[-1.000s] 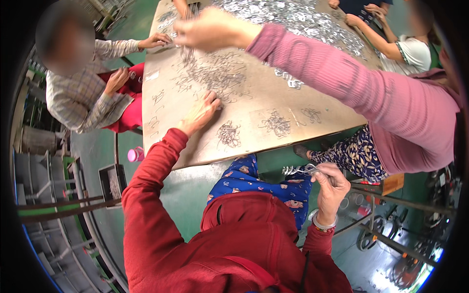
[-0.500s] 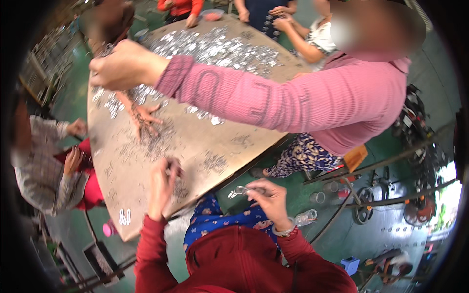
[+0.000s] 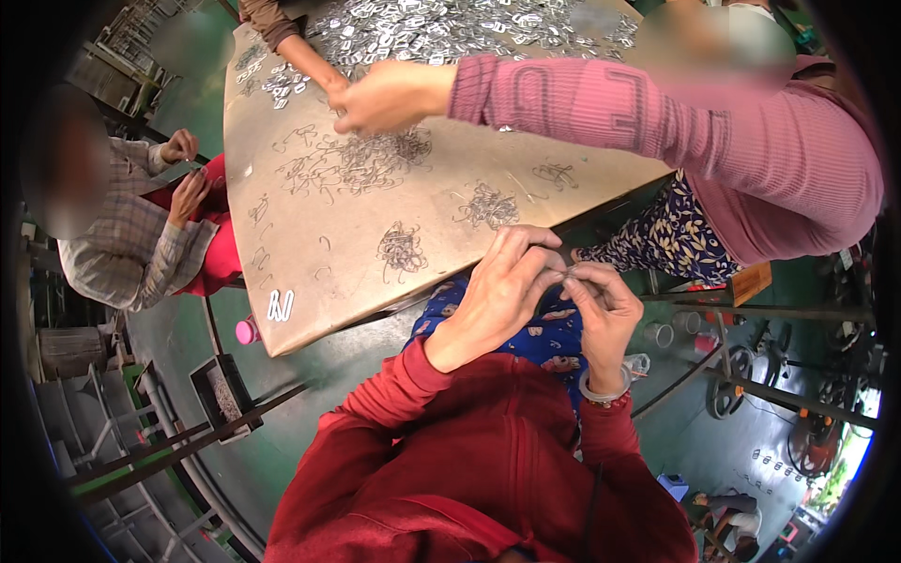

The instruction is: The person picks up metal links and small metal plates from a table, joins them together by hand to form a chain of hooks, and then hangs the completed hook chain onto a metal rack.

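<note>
Item: my left hand and right hand, met fingertip to fingertip just off the near edge of the table, above my blue patterned lap. Both were closed in a pinch on one small metal wire piece, held between them; its exact shape was too small to tell. I wore a pale bangle on my right wrist and red sleeves. On the table: small tangles of bent wire clips nearest my hands, a wider scatter further in, and a heap of shiny metal parts at the far side. A co-worker's hand in a pink sleeve reached over the wire scatter.
</note>
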### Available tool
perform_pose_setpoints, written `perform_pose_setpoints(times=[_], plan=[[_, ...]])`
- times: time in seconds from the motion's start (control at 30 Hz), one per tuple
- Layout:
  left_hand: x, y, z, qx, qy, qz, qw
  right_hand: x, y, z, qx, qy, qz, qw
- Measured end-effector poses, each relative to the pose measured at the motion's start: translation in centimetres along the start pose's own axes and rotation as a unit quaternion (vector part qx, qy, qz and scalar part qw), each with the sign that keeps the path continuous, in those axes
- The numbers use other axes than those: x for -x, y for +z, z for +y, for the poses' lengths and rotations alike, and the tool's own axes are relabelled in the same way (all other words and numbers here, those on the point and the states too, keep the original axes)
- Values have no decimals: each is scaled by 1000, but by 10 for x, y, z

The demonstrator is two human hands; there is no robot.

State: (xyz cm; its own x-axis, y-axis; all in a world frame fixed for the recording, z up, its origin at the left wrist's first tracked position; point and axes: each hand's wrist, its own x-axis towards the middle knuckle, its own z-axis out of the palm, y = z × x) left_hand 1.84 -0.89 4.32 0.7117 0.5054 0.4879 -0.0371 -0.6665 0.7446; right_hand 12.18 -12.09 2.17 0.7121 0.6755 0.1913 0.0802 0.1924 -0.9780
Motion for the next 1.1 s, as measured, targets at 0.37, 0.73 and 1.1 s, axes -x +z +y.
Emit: perform_pose_setpoints(times=[0.37,0.73,1.1], plan=[[-1,1,-11,8,-2,-27,1000,-26,-10,-2,43,-1,-57,997],[-3,4,-10,70,-19,34,997,-25,2,-17,29,-6,-96,995],[12,10,-13,73,-17,24,997,-218,15,97,270,-81,-113,953]])
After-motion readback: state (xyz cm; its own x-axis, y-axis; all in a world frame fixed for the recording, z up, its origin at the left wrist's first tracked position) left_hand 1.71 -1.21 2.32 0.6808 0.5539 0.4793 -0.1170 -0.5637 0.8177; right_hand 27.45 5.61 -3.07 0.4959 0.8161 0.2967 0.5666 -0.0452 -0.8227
